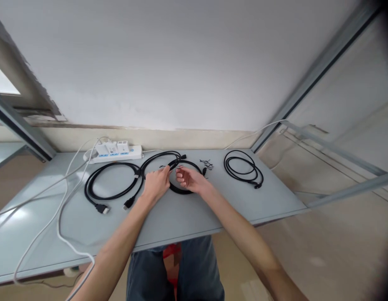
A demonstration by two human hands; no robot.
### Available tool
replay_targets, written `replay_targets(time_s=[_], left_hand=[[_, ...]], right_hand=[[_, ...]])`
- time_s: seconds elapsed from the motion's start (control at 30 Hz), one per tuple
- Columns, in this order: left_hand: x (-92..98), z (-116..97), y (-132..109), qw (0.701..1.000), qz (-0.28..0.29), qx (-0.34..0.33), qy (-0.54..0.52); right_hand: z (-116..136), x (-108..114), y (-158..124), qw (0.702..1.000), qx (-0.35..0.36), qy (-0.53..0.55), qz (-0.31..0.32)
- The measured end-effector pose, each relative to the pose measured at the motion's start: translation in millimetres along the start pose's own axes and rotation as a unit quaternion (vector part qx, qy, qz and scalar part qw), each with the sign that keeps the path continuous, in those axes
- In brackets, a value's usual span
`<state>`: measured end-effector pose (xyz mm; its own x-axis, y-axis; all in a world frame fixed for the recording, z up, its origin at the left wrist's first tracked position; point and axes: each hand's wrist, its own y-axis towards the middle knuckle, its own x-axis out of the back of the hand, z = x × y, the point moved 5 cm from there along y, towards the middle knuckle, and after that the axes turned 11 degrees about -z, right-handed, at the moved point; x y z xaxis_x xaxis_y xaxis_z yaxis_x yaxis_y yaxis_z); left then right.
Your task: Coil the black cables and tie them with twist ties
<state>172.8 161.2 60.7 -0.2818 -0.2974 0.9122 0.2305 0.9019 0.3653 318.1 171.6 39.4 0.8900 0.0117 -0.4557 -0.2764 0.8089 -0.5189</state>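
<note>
Two black cable coils lie finished, one left of the left hand [156, 184], one right of the right hand [189, 179]; both hands pinch the middle cable [181, 190], half-coiled, untied.

Matt black rubbery cable [184, 190]; smooth glossy grey table [181, 217]; white plastic power strip [115, 154].

Bare workroom (metal framing [309, 79], cabled table [187, 217]).

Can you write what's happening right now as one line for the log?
left hand: pinching middle black cable | right hand: at same cable, grip unclear | table: power strip, coiled cable, twist ties
</note>
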Motion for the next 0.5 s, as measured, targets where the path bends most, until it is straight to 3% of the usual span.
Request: replay_targets(time_s=[0.13, 0.27, 0.37, 0.5], left_hand=[[1.1, 1, -1, 1.000, -0.011, -0.006, 0.004], [6.2, 6, 1, 1.000, -0.029, -0.001, 0.003], [14.1, 19, 2, 0.998, -0.054, 0.044, 0.012], [22.1, 28, 2, 0.994, -0.075, 0.072, 0.011]], right_hand=[[-13, -12, 5, 0.998, 0.018, 0.068, 0.000], [-6, -4, 1, 0.991, 0.102, -0.074, -0.038], [16, 19, -17, 0.945, 0.200, -0.236, -0.107], [73, 63, -54, 0.860, 0.396, -0.232, -0.223]])
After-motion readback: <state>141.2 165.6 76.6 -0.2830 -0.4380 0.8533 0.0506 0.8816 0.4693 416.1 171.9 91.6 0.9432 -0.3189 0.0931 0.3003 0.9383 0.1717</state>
